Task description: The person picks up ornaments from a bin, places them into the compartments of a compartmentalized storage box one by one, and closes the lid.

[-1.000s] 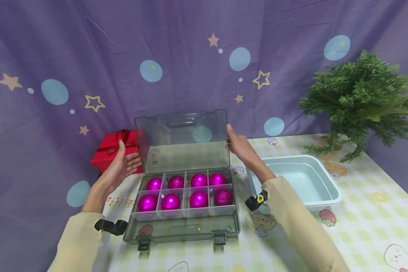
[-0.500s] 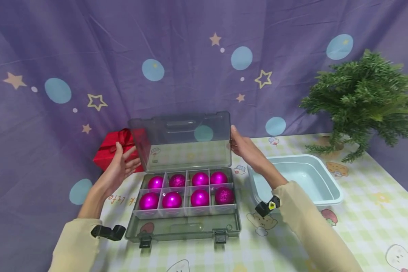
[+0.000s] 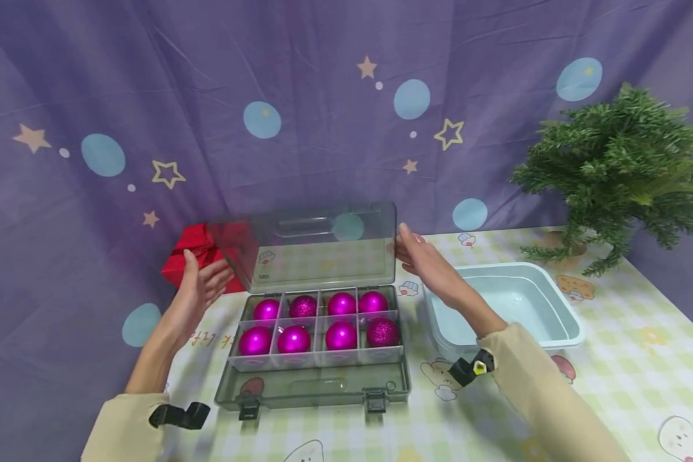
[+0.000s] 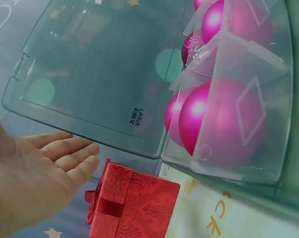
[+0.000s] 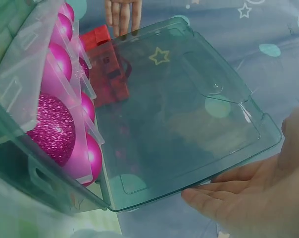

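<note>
A grey see-through plastic case (image 3: pixel 312 391) lies on the table with its lid (image 3: pixel 323 256) raised and leaning back. Inside, shiny and glittery magenta Christmas baubles (image 3: pixel 341 335) fill a clear divided tray (image 3: pixel 277 364), one per compartment. My left hand (image 3: pixel 199 292) is at the lid's left edge, palm up with straight fingers; its fingertips (image 4: pixel 90 148) lie close to that edge. At the right edge, my right hand (image 3: pixel 430 269) has extended fingers (image 5: pixel 204 201) against or just behind the lid; exact contact is unclear. Neither hand grips anything.
A red gift box (image 3: pixel 193 247) with a bow stands behind the left hand, partly seen through the lid. On the right is a pale blue basin (image 3: pixel 577 333), with a small artificial Christmas tree (image 3: pixel 618 173) behind it. A purple curtain (image 3: pixel 323 51) backs the table.
The lid has tilted farther back, its top edge lower. Both hands have shifted slightly outward and down beside it. The baubles stay in their compartments.
</note>
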`<move>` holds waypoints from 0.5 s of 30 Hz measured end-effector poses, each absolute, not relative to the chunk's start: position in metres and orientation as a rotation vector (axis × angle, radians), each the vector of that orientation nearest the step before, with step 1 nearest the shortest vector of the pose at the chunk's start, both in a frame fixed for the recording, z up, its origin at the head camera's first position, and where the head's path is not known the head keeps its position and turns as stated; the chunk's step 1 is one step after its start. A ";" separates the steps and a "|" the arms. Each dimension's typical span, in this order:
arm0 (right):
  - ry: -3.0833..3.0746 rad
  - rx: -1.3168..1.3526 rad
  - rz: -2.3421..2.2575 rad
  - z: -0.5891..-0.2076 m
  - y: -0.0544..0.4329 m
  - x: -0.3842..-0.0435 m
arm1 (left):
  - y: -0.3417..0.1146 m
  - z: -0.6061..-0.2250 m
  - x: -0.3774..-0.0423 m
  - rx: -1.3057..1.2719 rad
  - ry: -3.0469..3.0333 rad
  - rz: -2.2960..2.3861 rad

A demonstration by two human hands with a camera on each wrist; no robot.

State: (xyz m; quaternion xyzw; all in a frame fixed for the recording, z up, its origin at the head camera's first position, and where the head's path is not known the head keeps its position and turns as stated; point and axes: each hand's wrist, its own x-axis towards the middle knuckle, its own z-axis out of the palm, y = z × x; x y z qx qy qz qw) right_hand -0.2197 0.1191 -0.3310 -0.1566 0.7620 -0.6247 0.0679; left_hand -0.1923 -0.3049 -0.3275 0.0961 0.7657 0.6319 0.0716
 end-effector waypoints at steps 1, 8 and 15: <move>2.297 -0.481 -1.879 -0.332 0.120 -0.218 | -0.305 -0.327 -0.190 0.286 2.311 1.906; 2.302 -0.539 -1.862 -0.335 0.122 -0.204 | -0.305 -0.328 -0.176 0.331 2.335 1.890; 2.326 -0.598 -1.818 -0.338 0.126 -0.186 | -0.301 -0.328 -0.157 0.298 2.446 1.764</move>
